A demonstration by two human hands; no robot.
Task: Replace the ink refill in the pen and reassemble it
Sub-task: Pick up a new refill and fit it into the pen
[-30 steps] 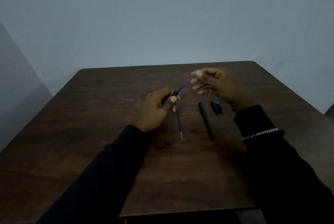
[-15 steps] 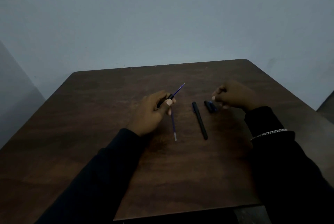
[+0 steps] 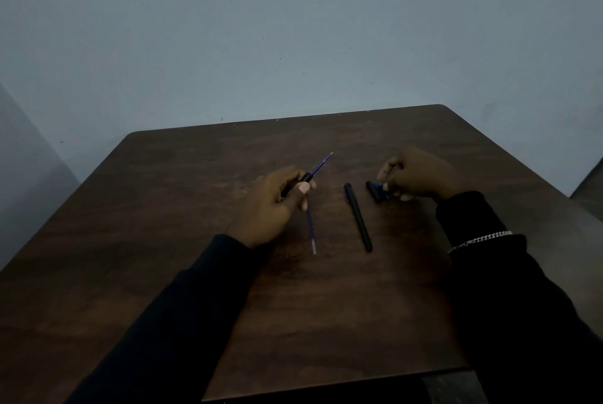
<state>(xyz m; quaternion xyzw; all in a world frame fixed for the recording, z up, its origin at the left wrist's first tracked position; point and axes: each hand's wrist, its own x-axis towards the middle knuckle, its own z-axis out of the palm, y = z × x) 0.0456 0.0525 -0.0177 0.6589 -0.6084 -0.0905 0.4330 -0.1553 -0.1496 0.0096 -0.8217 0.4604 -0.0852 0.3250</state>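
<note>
Gripping a black barrel (image 3: 305, 179) in the left hand (image 3: 274, 204), fingers and thumb closed around it, with a blue refill (image 3: 321, 164) projecting from its open end, tip pointing up and away. Reaching with the right hand (image 3: 419, 175) onto a small black-and-blue part (image 3: 377, 192) at the table (image 3: 163, 207), fingertips curling over it and touching; impossible to tell whether it is pinched yet, or whether it is a tip section or a clip piece.

Lying flat between the hands: a second refill (image 3: 311, 227), just beside the left thumb, and a long black cap (image 3: 358, 217) to its right, near but apart.

Judging progress: pen dismantled, one refill seated in the barrel, the other set aside, presumably the spent one. Remaining, as far as can be judged: picking up the small part, fitting it over the projecting refill, tightening, then capping.
</note>
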